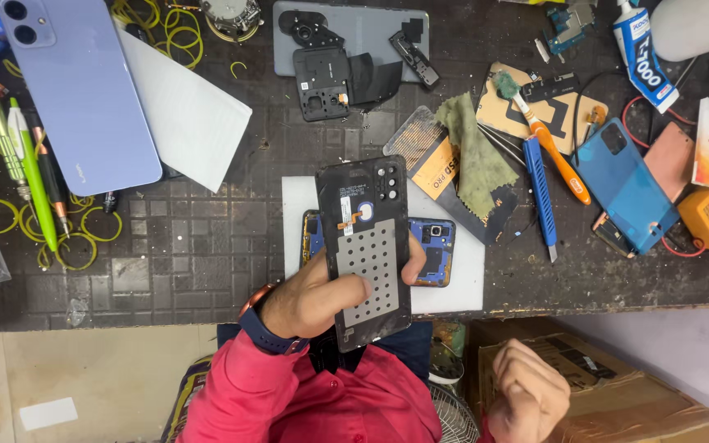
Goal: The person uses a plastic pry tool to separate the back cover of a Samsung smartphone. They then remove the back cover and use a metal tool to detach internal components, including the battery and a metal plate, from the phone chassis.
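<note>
My left hand grips a black phone back cover, its inner side up, showing a grey perforated pad, camera holes and a small orange flex. Thumb on the pad, fingers wrap the right edge. Under the cover an opened phone with blue parts lies on a white mat. My right hand is a closed fist below the table edge, above a cardboard box, holding nothing that I can see.
A lilac phone back lies on white sheets at the left, beside green pens and yellow rubber bands. A blue back cover, orange brush, blue blade tool, glue tube and green cloth lie right.
</note>
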